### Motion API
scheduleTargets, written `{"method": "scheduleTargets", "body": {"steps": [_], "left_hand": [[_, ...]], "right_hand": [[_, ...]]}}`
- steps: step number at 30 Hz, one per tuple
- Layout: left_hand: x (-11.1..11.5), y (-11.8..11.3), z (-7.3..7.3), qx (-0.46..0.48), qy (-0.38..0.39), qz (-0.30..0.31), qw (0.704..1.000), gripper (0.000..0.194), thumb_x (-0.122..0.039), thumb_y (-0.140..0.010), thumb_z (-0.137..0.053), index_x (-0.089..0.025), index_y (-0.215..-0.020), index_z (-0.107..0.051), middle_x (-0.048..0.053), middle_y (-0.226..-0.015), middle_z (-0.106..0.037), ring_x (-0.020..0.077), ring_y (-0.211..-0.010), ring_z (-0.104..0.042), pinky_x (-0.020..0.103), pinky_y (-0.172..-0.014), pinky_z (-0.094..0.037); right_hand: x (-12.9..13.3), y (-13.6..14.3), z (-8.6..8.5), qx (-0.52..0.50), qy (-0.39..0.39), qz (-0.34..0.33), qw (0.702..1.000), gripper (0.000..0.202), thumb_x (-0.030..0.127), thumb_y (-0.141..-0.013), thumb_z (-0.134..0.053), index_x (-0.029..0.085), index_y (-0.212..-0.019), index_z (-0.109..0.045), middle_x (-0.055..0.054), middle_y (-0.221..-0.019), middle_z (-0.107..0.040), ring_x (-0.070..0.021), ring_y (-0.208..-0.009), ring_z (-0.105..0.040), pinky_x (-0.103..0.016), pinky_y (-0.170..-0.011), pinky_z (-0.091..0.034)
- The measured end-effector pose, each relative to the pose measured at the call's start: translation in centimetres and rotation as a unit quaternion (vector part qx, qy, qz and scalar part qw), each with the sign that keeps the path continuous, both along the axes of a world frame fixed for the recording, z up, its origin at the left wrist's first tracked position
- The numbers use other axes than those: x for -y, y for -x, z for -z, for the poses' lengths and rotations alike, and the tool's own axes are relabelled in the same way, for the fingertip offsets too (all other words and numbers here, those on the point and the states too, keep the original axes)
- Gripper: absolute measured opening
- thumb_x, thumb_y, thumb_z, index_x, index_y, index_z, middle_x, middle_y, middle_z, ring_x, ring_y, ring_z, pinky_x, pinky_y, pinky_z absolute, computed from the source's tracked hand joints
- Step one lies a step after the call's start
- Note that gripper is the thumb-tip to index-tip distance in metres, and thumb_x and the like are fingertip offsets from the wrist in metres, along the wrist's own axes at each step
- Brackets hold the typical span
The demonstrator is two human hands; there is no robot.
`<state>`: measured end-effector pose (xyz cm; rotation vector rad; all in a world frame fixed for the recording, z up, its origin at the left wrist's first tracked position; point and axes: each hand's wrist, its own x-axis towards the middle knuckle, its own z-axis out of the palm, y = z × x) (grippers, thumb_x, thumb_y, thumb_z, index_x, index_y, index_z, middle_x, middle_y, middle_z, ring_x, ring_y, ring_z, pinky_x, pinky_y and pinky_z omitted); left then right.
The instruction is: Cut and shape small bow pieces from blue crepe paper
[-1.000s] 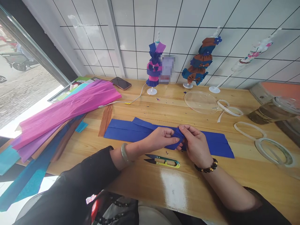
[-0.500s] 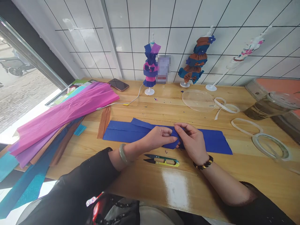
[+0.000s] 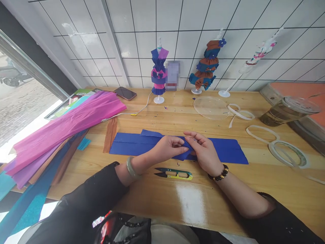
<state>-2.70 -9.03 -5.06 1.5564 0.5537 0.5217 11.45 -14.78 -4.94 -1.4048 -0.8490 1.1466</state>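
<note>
A narrow piece of blue crepe paper (image 3: 181,157) is pinched between my two hands, just above the table. My left hand (image 3: 166,149), with a pale bangle at the wrist, grips its left side between thumb and curled fingers. From the right, my right hand (image 3: 205,154) pinches the same piece near its upper edge, its fingertips close to the left ones. Under both hands a wider blue crepe paper strip (image 3: 227,149) lies flat across the table. Thread snips (image 3: 174,173) with green and yellow handles rest just in front of the hands.
Pink crepe paper (image 3: 73,120) and other coloured sheets are piled at left, near a phone (image 3: 125,93). Small dress stands (image 3: 158,99) line the tiled wall. At right are a clear disc (image 3: 210,107), a tape roll (image 3: 289,154) and a drink cup (image 3: 286,110).
The view has shifted slightly. Both hands keep hold of the blue piece at nearly the same spot, with only small finger movements; the snips and strip lie as before.
</note>
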Motion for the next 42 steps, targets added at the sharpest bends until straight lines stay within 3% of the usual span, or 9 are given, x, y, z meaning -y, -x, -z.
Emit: {"method": "scheduleTargets", "body": {"steps": [6,11,21,26,30,35,42], "left_hand": [[0.1,0.0,0.1,0.008,-0.02,-0.055,0.998,0.028,-0.033,-0.068,-0.066,-0.015,-0.08,-0.049,-0.006,-0.06,-0.049,0.0053,-0.054,-0.043,0.018,-0.053,-0.034],[0.1,0.2,-0.5,0.002,-0.063,-0.045,0.997,0.031,-0.03,-0.07,-0.065,-0.017,-0.091,-0.046,-0.008,-0.055,-0.05,0.005,-0.051,-0.041,0.018,-0.052,-0.032],[0.2,0.1,0.1,0.045,-0.061,-0.032,0.997,0.02,-0.032,-0.073,-0.063,-0.014,-0.077,-0.056,-0.003,-0.061,-0.054,0.0054,-0.052,-0.047,0.019,-0.053,-0.039],[-0.3,0.2,-0.4,0.006,-0.111,-0.087,0.99,0.017,-0.029,-0.07,-0.066,-0.014,-0.073,-0.059,0.0,-0.072,-0.057,0.0076,-0.062,-0.051,0.02,-0.057,-0.04],[-0.9,0.3,-0.5,0.025,-0.12,-0.141,0.982,0.016,-0.027,-0.068,-0.067,-0.014,-0.071,-0.058,0.004,-0.083,-0.056,0.0123,-0.079,-0.054,0.021,-0.062,-0.042],[-1.0,0.3,-0.6,0.037,-0.092,-0.157,0.983,0.015,-0.024,-0.067,-0.067,-0.013,-0.069,-0.056,0.009,-0.102,-0.057,0.0164,-0.094,-0.055,0.024,-0.07,-0.043],[-0.8,0.4,-0.7,0.018,-0.055,-0.151,0.987,0.017,-0.027,-0.068,-0.066,-0.013,-0.071,-0.055,0.007,-0.085,-0.065,0.0136,-0.078,-0.058,0.027,-0.072,-0.043]], "right_hand": [[0.2,0.3,-0.4,-0.106,0.014,-0.037,0.994,0.035,0.038,-0.067,-0.069,0.019,-0.097,-0.063,0.0,-0.071,-0.061,-0.0042,-0.046,-0.037,-0.016,-0.037,-0.022],[0.3,0.4,-0.6,-0.142,0.02,-0.064,0.988,0.032,0.036,-0.068,-0.07,0.018,-0.094,-0.065,0.001,-0.068,-0.06,-0.0019,-0.044,-0.03,-0.016,-0.037,-0.018],[0.2,0.4,-0.8,-0.172,0.046,-0.073,0.981,0.031,0.031,-0.066,-0.072,0.018,-0.093,-0.063,0.003,-0.064,-0.054,-0.0015,-0.043,-0.031,-0.016,-0.037,-0.018],[0.2,0.3,-0.8,-0.186,0.027,-0.062,0.98,0.03,0.041,-0.073,-0.064,0.018,-0.092,-0.063,0.004,-0.061,-0.051,-0.003,-0.041,-0.034,-0.019,-0.038,-0.023],[0.3,0.1,-1.0,-0.164,-0.015,-0.042,0.985,0.033,0.044,-0.075,-0.062,0.019,-0.097,-0.062,0.005,-0.058,-0.05,-0.0064,-0.045,-0.044,-0.021,-0.042,-0.032],[0.2,-0.1,-0.6,-0.075,-0.061,-0.019,0.995,0.043,0.032,-0.065,-0.074,0.021,-0.105,-0.06,0.003,-0.066,-0.06,-0.0075,-0.053,-0.049,-0.021,-0.049,-0.039],[0.1,-0.3,0.2,0.006,-0.114,0.013,0.993,0.038,0.029,-0.066,-0.073,0.021,-0.101,-0.061,0.0,-0.079,-0.065,-0.0091,-0.06,-0.054,-0.024,-0.056,-0.047]]}}
